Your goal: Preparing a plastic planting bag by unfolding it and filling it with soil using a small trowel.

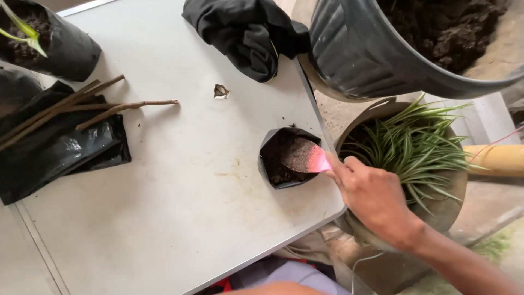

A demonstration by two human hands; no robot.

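My right hand [376,199] grips a pink trowel [307,157] whose soil-covered blade rests over a small black grow bag [285,158] filled with dark soil. The bag stands near the right edge of a grey table [180,207]. My left hand is hidden from view; only a patch of bare skin shows at the bottom edge. Several brown stem cuttings [103,106] lie on the table to the left, partly on a pile of flat black plastic bags [54,147].
A large dark pot of soil [382,54] sits at the top right. Below it a pot with a striped green spider plant [415,147] stands beside the table. A black cloth [245,33] lies at the table's far edge. Another filled bag with a green shoot [38,38] is top left.
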